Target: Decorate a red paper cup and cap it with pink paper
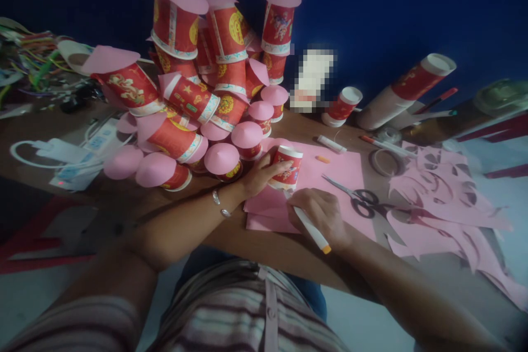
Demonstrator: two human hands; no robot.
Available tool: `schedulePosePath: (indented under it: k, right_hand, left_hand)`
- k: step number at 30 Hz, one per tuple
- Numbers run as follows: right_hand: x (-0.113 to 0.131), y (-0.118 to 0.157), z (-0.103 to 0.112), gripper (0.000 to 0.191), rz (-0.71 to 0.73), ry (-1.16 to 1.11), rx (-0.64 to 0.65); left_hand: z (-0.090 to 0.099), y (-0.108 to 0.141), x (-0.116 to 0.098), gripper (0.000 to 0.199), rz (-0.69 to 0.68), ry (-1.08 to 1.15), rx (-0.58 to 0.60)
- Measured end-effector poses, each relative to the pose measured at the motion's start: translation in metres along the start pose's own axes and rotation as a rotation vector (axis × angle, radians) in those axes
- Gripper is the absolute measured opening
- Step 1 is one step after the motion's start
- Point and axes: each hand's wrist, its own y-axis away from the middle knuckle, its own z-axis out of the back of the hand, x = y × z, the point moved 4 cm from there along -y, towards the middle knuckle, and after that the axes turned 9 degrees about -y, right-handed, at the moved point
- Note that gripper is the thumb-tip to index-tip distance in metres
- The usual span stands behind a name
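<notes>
Near the middle of the tabletop (231, 239), pen meets paper cup.
The right hand (324, 217), wrist low, grips a white pen (311, 228), its tip apparently at the near rim of a red cup (291, 177) over pink paper (344, 168); the left hand (259, 177), reaching in from the left, clasps the cup. Such pen work seems to call for a steady cup. Right lie scissors (365, 203), then pink offcuts (445, 198); left and far, cone-topped cups (169, 135) crowd together.

Pale pink cones (221, 159), red cups (287, 169) with gold emblems
</notes>
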Motion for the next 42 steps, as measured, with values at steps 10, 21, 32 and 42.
schedulePosePath:
  k: [10, 21, 32, 42]
  right_hand:
    - [0.004, 0.001, 0.008, 0.025, 0.027, -0.06, -0.062]
    - [-0.002, -0.001, 0.012, 0.027, -0.007, 0.016, -0.146]
    - [-0.001, 0.002, 0.007, 0.027, 0.056, -0.071, -0.088]
    - [0.0, -0.001, 0.009, 0.026, 0.023, -0.006, -0.104]
  left_hand:
    - [-0.001, -0.001, -0.003, 0.036, 0.019, 0.086, -0.028]
    - [0.002, -0.005, -0.005, 0.045, 0.025, 0.21, -0.076]
    - [0.001, -0.001, -0.003, 0.05, 0.059, 0.023, -0.024]
    - [0.003, 0.0, -0.002, 0.049, 0.063, 0.108, -0.034]
